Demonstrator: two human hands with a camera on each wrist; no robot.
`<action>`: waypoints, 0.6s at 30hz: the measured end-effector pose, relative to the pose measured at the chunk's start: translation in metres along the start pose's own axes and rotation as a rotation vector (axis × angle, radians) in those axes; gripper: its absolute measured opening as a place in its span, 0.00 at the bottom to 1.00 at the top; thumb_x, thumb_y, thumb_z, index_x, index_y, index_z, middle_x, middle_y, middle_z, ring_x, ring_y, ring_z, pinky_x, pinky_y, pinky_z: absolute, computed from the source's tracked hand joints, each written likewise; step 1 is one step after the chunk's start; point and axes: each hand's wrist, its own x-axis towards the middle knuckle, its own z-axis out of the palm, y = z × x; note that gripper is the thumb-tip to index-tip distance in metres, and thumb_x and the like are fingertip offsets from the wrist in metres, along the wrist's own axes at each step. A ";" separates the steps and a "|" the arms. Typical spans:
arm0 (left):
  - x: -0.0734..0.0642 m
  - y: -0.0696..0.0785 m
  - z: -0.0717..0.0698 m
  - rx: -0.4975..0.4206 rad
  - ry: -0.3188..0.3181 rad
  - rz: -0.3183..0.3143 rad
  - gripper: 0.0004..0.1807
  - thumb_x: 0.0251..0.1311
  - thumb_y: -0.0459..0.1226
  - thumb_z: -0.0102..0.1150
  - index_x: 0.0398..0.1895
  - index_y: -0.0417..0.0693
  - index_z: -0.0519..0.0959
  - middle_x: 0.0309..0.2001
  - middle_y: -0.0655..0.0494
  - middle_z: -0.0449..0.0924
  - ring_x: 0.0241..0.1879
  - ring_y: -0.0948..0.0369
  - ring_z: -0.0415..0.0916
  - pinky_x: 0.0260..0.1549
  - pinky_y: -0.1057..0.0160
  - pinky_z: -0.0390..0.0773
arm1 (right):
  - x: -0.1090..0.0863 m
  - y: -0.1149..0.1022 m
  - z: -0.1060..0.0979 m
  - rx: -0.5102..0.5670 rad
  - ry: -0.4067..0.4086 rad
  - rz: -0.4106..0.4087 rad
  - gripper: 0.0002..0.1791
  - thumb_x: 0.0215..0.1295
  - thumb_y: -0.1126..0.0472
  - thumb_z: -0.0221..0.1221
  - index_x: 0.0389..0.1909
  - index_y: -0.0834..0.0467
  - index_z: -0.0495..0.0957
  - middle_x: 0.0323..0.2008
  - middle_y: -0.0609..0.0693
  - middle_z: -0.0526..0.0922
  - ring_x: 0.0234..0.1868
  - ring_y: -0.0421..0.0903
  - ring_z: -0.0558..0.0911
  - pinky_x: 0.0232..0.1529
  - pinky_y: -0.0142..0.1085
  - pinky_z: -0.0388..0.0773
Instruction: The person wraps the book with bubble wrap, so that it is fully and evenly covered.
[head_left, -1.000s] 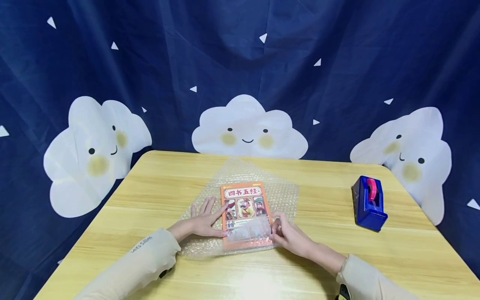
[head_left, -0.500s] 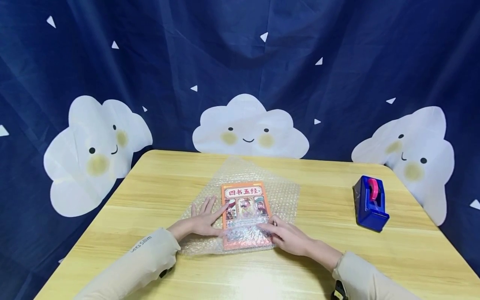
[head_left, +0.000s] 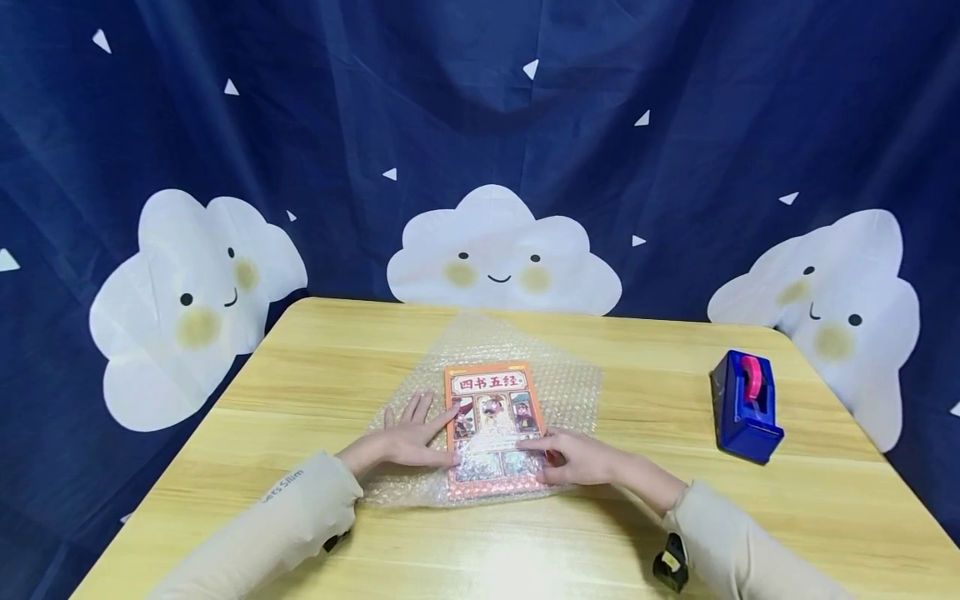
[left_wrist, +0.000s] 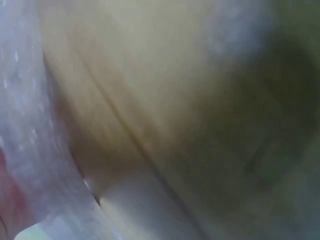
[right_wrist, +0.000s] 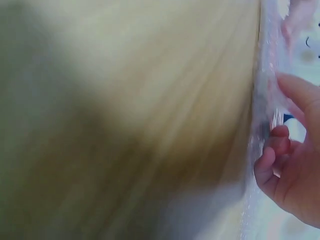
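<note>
On the table lies an orange picture book point(head_left: 491, 379) with red Chinese characters on its cover. Under it is a sheet of bubble wrap point(head_left: 572, 390), whose near part is folded over the lower cover. My left hand point(head_left: 411, 437) rests with spread fingers on the wrap and the book's left edge. My right hand point(head_left: 581, 458) is at the lower right edge, index finger and thumb pressing the folded wrap, other fingers bent beside the book. In the right wrist view, bent fingers point(right_wrist: 267, 165) touch the wrap's edge. The left wrist view is blurred, mostly tabletop.
A blue tape dispenser point(head_left: 750, 417) with a pink roll stands on the right of the wooden table point(head_left: 300, 367). Behind the table hangs a dark blue curtain point(head_left: 330, 125) with cloud prints.
My right hand has let go of the wrap's edge and laid its index finger and thumb on the cover. The folded flap now reaches higher over the book. The left hand stays put.
</note>
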 end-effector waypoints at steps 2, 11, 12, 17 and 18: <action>0.001 -0.001 0.003 0.013 0.019 0.009 0.47 0.51 0.66 0.49 0.71 0.64 0.44 0.70 0.40 0.24 0.68 0.42 0.21 0.55 0.31 0.23 | 0.002 0.003 -0.004 0.058 -0.037 -0.010 0.33 0.56 0.61 0.61 0.63 0.63 0.63 0.23 0.43 0.65 0.23 0.33 0.63 0.24 0.25 0.66; 0.001 -0.004 0.009 -0.008 0.047 0.021 0.47 0.50 0.65 0.51 0.71 0.63 0.46 0.70 0.38 0.24 0.68 0.43 0.20 0.54 0.30 0.22 | 0.009 0.005 -0.012 0.062 -0.151 0.069 0.46 0.52 0.56 0.64 0.70 0.54 0.51 0.20 0.42 0.64 0.21 0.34 0.63 0.24 0.26 0.67; 0.002 -0.004 0.009 -0.012 0.046 0.020 0.47 0.50 0.65 0.51 0.71 0.63 0.46 0.70 0.38 0.24 0.68 0.43 0.20 0.54 0.30 0.22 | 0.009 0.005 -0.013 0.051 -0.159 0.072 0.45 0.52 0.56 0.64 0.69 0.54 0.52 0.19 0.42 0.64 0.21 0.35 0.63 0.24 0.26 0.67; 0.002 -0.003 0.008 -0.013 0.046 0.018 0.47 0.51 0.64 0.51 0.71 0.63 0.45 0.70 0.39 0.24 0.68 0.43 0.20 0.54 0.30 0.22 | 0.014 0.005 -0.020 0.051 -0.215 0.067 0.42 0.54 0.55 0.63 0.68 0.57 0.55 0.20 0.42 0.66 0.21 0.34 0.65 0.24 0.26 0.68; 0.002 -0.003 0.008 -0.012 0.047 0.018 0.47 0.51 0.64 0.52 0.71 0.63 0.45 0.70 0.38 0.24 0.68 0.43 0.20 0.54 0.30 0.22 | 0.016 0.006 -0.022 0.060 -0.231 0.061 0.41 0.55 0.55 0.63 0.68 0.58 0.55 0.21 0.42 0.67 0.21 0.34 0.65 0.25 0.26 0.68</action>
